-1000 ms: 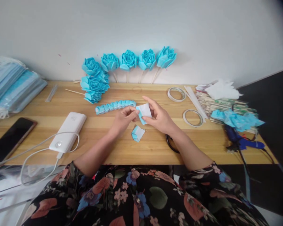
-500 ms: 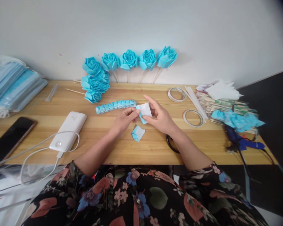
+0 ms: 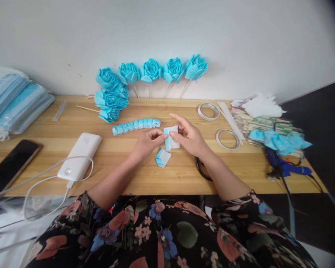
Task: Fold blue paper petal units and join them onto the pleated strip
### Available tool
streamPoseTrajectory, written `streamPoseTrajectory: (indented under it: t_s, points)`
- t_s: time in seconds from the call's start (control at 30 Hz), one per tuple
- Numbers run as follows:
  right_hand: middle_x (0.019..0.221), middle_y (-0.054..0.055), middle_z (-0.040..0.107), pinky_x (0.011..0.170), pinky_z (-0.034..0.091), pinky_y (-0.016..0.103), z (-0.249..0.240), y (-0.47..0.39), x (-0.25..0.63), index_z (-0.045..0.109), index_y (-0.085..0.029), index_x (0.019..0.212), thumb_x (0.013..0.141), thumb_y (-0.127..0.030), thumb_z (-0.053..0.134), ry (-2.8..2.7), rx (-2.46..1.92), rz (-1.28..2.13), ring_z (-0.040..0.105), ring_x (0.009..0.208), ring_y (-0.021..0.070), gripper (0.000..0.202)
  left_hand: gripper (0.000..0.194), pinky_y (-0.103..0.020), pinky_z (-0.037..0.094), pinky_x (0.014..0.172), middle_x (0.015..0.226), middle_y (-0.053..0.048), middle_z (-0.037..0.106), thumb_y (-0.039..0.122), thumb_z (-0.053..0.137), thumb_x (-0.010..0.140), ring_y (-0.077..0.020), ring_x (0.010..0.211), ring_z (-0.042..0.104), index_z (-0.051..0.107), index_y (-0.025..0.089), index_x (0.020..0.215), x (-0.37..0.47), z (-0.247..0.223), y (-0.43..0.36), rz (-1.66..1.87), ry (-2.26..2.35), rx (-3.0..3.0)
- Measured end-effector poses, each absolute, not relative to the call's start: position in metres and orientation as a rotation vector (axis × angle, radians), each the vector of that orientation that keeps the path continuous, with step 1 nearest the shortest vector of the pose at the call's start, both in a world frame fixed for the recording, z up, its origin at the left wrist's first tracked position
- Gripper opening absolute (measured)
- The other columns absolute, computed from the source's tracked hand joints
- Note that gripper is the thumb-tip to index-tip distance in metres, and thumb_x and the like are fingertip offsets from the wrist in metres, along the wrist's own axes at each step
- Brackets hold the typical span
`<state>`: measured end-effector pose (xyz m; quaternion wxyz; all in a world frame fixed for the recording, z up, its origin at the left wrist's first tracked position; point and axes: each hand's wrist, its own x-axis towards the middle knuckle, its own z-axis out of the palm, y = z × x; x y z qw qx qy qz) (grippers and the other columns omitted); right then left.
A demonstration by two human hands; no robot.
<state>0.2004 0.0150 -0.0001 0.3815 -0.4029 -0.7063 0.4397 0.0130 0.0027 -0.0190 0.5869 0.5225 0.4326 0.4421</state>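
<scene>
Between my two hands is a small blue-and-white square of mask fabric, a blue strip showing along its left edge. My left hand pinches that left edge between thumb and finger. My right hand grips the white right side, its thumb lying across the front and its index finger raised. Just below lies a folded fabric petal, flat on the table. Behind my left hand stretches a row of folded blue pieces.
Blue fabric flowers on sticks lean against the wall. Tape rolls, stick bundles and a blue glue gun are on the right. A power bank, a phone and stacked face masks lie left.
The fabric square has turned more upright and square to me, and its blue strip now runs along the left edge. My right thumb has moved up onto its white face.
</scene>
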Motion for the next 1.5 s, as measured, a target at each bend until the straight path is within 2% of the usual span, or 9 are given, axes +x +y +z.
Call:
streamPoseTrajectory:
  t_s: [0.23,0.57,0.77,0.9,1.0,1.07,1.23,1.37,1.5]
  points:
    - [0.095,0.001,0.065,0.062,0.049,0.029,0.001,0.014,0.201,0.047,-0.032,0.144,0.092,-0.039,0.059,-1.825,-1.009,1.1,0.056,0.072,0.0156,0.054,0.024,-0.024,0.04,0.059,0.064,0.002,0.058,0.036,0.072,0.078,-0.0097,0.061,0.05,0.06,0.016,0.069,0.015,-0.017,0.001,1.038,1.077,1.287]
    - [0.087,-0.001,0.066,0.058,0.046,0.024,0.0,0.015,0.198,0.046,-0.029,0.143,0.087,-0.028,0.065,-1.785,-0.968,1.144,0.057,0.071,0.0125,0.059,0.022,-0.023,0.035,0.056,0.062,0.001,0.056,0.032,0.066,0.079,-0.0097,0.058,0.044,0.059,0.017,0.065,0.019,-0.01,-0.005,1.022,1.167,1.589]
    - [0.085,-0.001,0.065,0.054,0.045,0.024,0.002,0.013,0.199,0.051,-0.03,0.139,0.087,-0.024,0.064,-1.767,-0.96,1.111,0.058,0.07,0.0126,0.054,0.029,-0.022,0.034,0.055,0.064,0.001,0.055,0.042,0.065,0.081,-0.009,0.058,0.044,0.06,0.015,0.072,0.017,-0.011,-0.005,0.878,1.088,1.495]
    - [0.086,-0.002,0.067,0.058,0.048,0.026,0.0,0.014,0.199,0.052,-0.031,0.14,0.087,-0.026,0.065,-1.775,-0.949,1.087,0.059,0.071,0.0132,0.054,0.033,-0.023,0.031,0.053,0.058,0.003,0.05,0.044,0.066,0.081,-0.0085,0.055,0.042,0.061,0.015,0.067,0.015,-0.011,-0.005,0.79,1.03,1.473]
    - [0.093,0.0,0.071,0.063,0.052,0.028,-0.003,0.014,0.201,0.05,-0.031,0.142,0.09,-0.032,0.063,-1.795,-0.955,1.061,0.063,0.076,0.0149,0.053,0.034,-0.023,0.031,0.053,0.056,0.003,0.05,0.043,0.069,0.079,-0.0082,0.054,0.042,0.061,0.015,0.062,0.014,-0.012,-0.004,0.798,1.035,1.42]
    - [0.106,0.002,0.072,0.072,0.056,0.031,-0.003,0.015,0.203,0.048,-0.032,0.144,0.094,-0.034,0.058,-1.795,-0.954,1.001,0.067,0.088,0.0178,0.051,0.034,-0.023,0.035,0.056,0.058,0.002,0.055,0.044,0.072,0.077,-0.0089,0.055,0.047,0.063,0.015,0.062,0.013,-0.014,-0.002,0.871,1.045,1.321]
    - [0.138,0.005,0.061,0.1,0.053,0.046,0.005,0.017,0.206,0.048,-0.032,0.143,0.092,-0.019,0.049,-1.937,-0.89,0.637,0.056,0.128,0.0261,0.053,0.034,-0.027,0.048,0.068,0.065,-0.001,0.066,0.046,0.079,0.072,-0.0122,0.064,0.059,0.068,0.015,0.066,0.01,-0.016,0.005,1.094,0.926,0.923]
    - [0.139,0.007,0.058,0.108,0.044,0.056,0.006,0.021,0.205,0.051,-0.032,0.137,0.084,-0.009,0.053,-2.175,-0.803,0.278,0.053,0.13,0.0294,0.058,0.029,-0.028,0.05,0.072,0.072,-0.003,0.069,0.04,0.082,0.072,-0.0135,0.07,0.063,0.069,0.014,0.071,0.011,-0.011,0.006,1.151,0.804,0.741]
    - [0.139,0.006,0.058,0.108,0.044,0.057,-0.001,0.024,0.203,0.053,-0.033,0.13,0.085,-0.008,0.056,-2.288,-0.695,0.098,0.05,0.133,0.0296,0.052,0.022,-0.029,0.051,0.078,0.078,-0.003,0.072,0.035,0.082,0.074,-0.014,0.075,0.065,0.073,0.015,0.077,0.013,-0.009,0.004,1.162,0.749,0.66]
